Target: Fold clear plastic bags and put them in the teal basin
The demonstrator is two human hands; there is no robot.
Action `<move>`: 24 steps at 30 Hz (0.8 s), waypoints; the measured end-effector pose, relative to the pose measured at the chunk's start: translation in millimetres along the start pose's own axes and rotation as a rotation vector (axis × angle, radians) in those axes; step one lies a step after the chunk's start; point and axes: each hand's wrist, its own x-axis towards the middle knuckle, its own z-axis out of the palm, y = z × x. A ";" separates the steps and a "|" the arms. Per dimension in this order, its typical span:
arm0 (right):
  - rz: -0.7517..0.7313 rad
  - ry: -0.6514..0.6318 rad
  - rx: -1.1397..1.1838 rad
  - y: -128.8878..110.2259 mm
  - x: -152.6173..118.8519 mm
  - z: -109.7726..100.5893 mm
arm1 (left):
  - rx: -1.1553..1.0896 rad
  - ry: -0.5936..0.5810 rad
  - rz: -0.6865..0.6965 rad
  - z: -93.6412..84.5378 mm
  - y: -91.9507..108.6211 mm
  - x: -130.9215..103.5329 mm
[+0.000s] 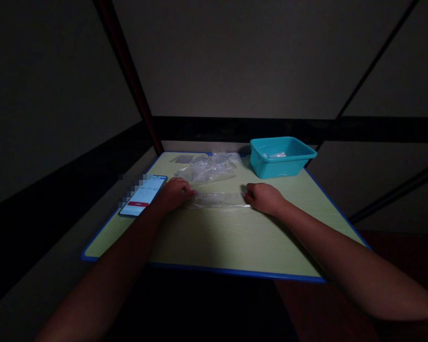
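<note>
A clear plastic bag (219, 200) lies flat in a narrow strip on the light wood-grain table (242, 242). At its left end my left hand (175, 192) is closed, thumb and fingers pinching the plastic. My right hand (264, 197) is curled closed on the right end, so the strip spans between both hands. Just beyond them rests a loose heap of crumpled clear plastic bags (210, 167). The fingertips of both hands are partly hidden.
A phone (144, 195) with a lit screen lies left of my left hand. At the back right stands a turquoise plastic basin (280, 166) with some clear plastic inside. The table has a blue edge (235, 272), and dark wall panels rise behind it.
</note>
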 end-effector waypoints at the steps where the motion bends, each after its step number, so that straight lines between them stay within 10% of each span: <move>1: 0.002 -0.002 -0.001 0.2 0.1 -0.2 | 0.004 0.002 -0.003 0.3 -0.2 0.0; 13: -0.053 -0.095 0.057 3.3 -2.8 -8.8 | 0.047 -0.001 0.009 -0.2 5.7 0.6; 18: -0.112 0.123 0.057 -0.6 -11.3 -16.0 | 0.198 0.143 -0.027 -5.9 21.1 -3.6; 24: -0.408 -0.056 0.037 -24.3 -37.2 -7.5 | 0.106 -0.005 0.308 3.4 54.5 -13.0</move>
